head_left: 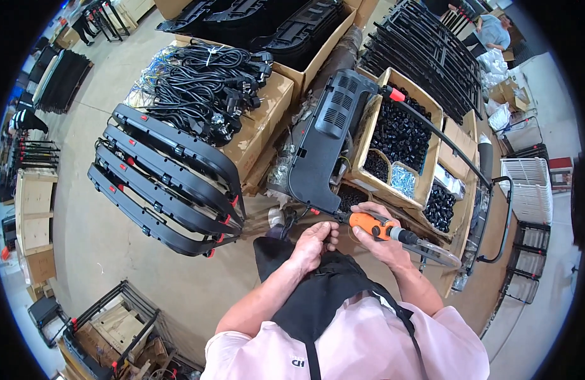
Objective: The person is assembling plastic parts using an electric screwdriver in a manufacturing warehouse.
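An orange and black power screwdriver (373, 226) lies in my right hand (387, 244), the fingers wrapped round its body. Its nose points left, towards the lower end of a long black plastic housing (324, 145) with vent slots. A clear coiled hose (436, 252) trails from its rear. My left hand (316, 244) is closed in a pinch just below that end of the housing, near the driver's nose. Whatever its fingers hold is too small to make out. A thin black tube frame (454, 145) with a red clip runs from the housing's top to the right.
A wooden parts box (362, 171) holds black plastic parts (400, 130) and silvery-blue screws (403, 180). Several finished-looking black frames (166, 183) stand at left. Bundled power cables (207, 82) lie on a cardboard box (264, 130). Stacked black racks (425, 54) are behind; another person (493, 33) is far right.
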Available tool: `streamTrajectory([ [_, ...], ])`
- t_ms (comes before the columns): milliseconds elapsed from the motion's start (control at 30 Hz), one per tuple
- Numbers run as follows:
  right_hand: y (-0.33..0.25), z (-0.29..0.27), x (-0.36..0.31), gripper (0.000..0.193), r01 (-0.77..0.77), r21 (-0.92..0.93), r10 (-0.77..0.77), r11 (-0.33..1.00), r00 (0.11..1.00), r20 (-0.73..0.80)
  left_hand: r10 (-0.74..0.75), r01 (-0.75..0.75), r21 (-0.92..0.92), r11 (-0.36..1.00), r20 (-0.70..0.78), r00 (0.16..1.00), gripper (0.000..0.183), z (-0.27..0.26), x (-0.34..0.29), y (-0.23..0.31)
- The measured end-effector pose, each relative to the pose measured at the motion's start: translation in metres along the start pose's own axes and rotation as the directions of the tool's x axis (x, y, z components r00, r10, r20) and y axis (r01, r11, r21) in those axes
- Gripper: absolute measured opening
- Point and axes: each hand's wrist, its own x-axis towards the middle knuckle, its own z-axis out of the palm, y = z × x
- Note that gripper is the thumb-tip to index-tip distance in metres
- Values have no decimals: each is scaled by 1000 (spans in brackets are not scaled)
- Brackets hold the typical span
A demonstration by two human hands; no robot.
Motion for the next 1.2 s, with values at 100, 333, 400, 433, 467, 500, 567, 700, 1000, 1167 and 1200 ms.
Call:
streamTrajectory([
  [100, -1, 2, 9, 47, -15, 86, 17, 996, 1000, -22, 100, -112, 215, 970, 65, 993, 26, -1, 2, 21],
  [333, 2, -3, 17, 55, -2, 68, -2, 998, 998, 56, 624, -604, 791, 101, 423, 658, 22, 31, 52, 77],
  [400, 4, -2, 18, 53, 7, 68, -9, 998, 999, 35, 280, -275, 907, -319, 367, 887, 19, 46, 49, 92],
  [433, 3, -1, 18, 51, 16, 70, -17, 997, 1000, 16, 258, -279, 877, -392, 396, 881, 20, 48, 49, 93],
  [467, 2, 0, 19, 51, 19, 69, -21, 997, 1000, 15, 260, -279, 876, -394, 398, 880, 20, 49, 49, 96],
  [500, 1, -1, 19, 50, 34, 51, -36, 998, 999, 24, 221, -281, 863, -420, 397, 891, 22, 50, 48, 99],
  [567, -4, 0, 20, 49, 51, 36, -52, 998, 998, 33, 182, -281, 849, -447, 394, 901, 23, 48, 47, 103],
  [700, -16, 0, 23, 47, 133, -134, -117, 982, 986, 116, 185, -310, 861, -403, 408, 894, 23, 46, 46, 105],
  [1000, -16, 1, 24, 43, 113, -174, -75, 978, 974, 215, 235, -306, 627, 717, 196, 952, 27, 5, 21, 95],
  [1167, -7, 5, 26, 43, 205, -140, -176, 969, 965, 196, 202, -223, 156, 962, 137, 970, 23, -12, -4, 47],
  [1200, -9, 5, 26, 43, 209, -139, -179, 968, 963, 202, 193, -208, 111, 972, 133, 972, 22, -14, -6, 39],
])
